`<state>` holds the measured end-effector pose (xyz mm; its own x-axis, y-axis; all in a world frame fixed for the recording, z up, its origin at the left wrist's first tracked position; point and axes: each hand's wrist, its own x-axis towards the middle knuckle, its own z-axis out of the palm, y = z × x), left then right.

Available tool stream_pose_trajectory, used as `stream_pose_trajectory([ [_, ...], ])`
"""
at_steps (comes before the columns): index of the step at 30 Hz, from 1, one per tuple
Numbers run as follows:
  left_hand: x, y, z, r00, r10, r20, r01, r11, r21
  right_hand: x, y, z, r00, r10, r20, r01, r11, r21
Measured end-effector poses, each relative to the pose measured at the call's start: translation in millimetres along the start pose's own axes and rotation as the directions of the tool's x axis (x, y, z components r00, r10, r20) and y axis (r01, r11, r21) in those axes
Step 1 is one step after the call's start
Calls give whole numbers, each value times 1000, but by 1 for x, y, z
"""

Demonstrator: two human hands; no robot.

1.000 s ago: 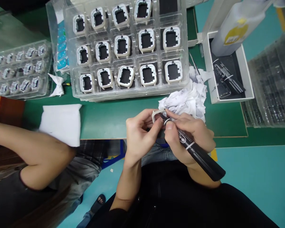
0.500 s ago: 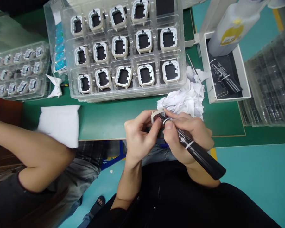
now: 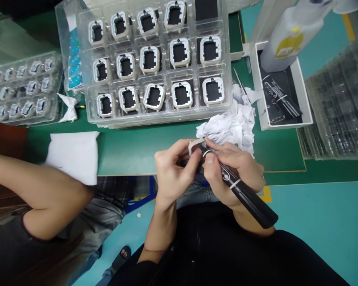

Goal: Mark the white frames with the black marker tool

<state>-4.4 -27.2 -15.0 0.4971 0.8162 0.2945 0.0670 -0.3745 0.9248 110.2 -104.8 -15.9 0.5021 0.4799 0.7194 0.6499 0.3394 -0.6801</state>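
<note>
My left hand (image 3: pixel 173 171) pinches a small white square frame (image 3: pixel 194 143) at the near edge of the green table mat (image 3: pixel 131 149). My right hand (image 3: pixel 232 174) grips a thick black marker (image 3: pixel 244 192) like a pen, its tip touching the inside of the frame. Both hands hover over my lap, just in front of the table edge. Beyond them stands a clear plastic tray (image 3: pixel 232 79) holding several identical white frames with black centres.
A crumpled white cloth (image 3: pixel 231 125) lies right behind my hands. A white box (image 3: pixel 304 99) with markers and a white bottle (image 3: pixel 286 37) stand at the right, stacked dark trays (image 3: pixel 340 103) beyond. Another person's bare arm (image 3: pixel 38 186), a white pad (image 3: pixel 73 155) and a smaller tray (image 3: pixel 24 85) are at the left.
The hands, frame and marker have drifted very slightly to the left in the picture. The marker tip stays on the frame. The neighbour's arm has hardly moved.
</note>
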Motion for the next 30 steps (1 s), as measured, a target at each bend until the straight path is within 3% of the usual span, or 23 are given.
stream_pose_trajectory([
  [10, 1, 1, -1, 1000, -29, 9, 30, 999, -20, -2, -1, -1, 1000, -5, -7, 5, 999, -37],
  [19, 5, 1, -5, 977, -193, 96, 203, 972, -114, -1, 2, -2, 1000, 22, 1, -22, 1000, 16],
  [30, 4, 0, -4, 980, -160, 116, 176, 973, -150, -3, 1, -1, 1000, 28, -3, -28, 1000, 4],
])
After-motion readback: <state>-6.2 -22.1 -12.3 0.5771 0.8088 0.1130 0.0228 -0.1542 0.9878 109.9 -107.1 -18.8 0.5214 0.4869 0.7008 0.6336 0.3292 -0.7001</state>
